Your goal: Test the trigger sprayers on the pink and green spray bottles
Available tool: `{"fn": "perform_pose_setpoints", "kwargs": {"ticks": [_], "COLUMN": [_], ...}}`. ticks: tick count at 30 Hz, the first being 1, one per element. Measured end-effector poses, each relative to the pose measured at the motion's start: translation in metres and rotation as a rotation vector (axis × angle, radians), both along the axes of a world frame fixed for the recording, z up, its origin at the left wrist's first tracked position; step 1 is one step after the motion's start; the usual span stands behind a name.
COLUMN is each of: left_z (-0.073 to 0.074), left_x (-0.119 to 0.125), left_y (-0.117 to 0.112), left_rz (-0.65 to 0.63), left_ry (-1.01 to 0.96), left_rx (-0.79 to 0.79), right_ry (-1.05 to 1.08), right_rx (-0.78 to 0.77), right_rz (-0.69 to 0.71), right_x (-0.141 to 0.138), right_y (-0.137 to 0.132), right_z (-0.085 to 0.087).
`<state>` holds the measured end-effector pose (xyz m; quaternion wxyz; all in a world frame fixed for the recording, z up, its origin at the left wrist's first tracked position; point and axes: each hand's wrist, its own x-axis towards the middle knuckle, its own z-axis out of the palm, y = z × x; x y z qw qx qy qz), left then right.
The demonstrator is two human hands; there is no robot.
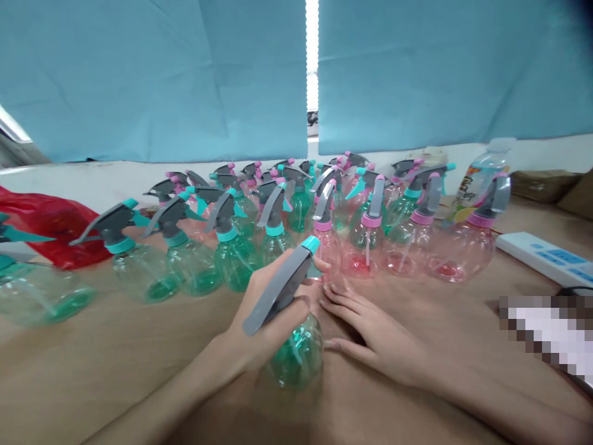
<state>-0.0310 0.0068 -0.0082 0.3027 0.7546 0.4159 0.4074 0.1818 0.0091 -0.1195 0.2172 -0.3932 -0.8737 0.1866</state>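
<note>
My left hand (266, 315) is wrapped round the neck of a green spray bottle (299, 358) with a grey and turquoise trigger head. The bottle is upright in front of me, and I cannot tell whether its base touches the table. Just right of it, my right hand (370, 327) rests palm down with its fingers stretched out, holding nothing. Its thumb and fingertips point toward the bottle. Beyond both hands stand several more spray bottles: green ones such as the green bottle (236, 262) and pink ones such as the pink bottle (401, 247).
A red plastic bag (69, 238) lies at the left behind the bottles. At the right are a clear drink bottle (479, 179), a white power strip (546, 253) and a pixelated object (551, 334). Blue cloth (152, 80) hangs behind the wooden table (152, 358).
</note>
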Motion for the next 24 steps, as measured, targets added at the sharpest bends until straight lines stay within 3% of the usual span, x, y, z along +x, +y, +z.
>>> {"fn": "perform_pose_setpoints", "kwargs": {"ticks": [3, 12, 19, 24], "left_z": [0.0008, 0.0005, -0.0009, 0.0036], "left_x": [0.0015, 0.0041, 0.0023, 0.0036], "left_y": [-0.0017, -0.0015, -0.0029, -0.0032], "left_rz": [-0.107, -0.087, -0.143, -0.127], "left_ry": [-0.066, -0.128, -0.17, -0.119], "left_rx": [-0.118, -0.153, -0.154, -0.145], "right_ry": [0.014, 0.001, -0.019, -0.042], "right_rx": [0.001, -0.022, -0.017, -0.017], "right_rz": [0.001, 0.007, 0.006, 0.0], "right_x": [0.0007, 0.0015, 0.0017, 0.0018], "right_y": [0.0003, 0.001, 0.0019, 0.0023], "right_z": [-0.0006, 0.001, -0.0005, -0.0013]}}
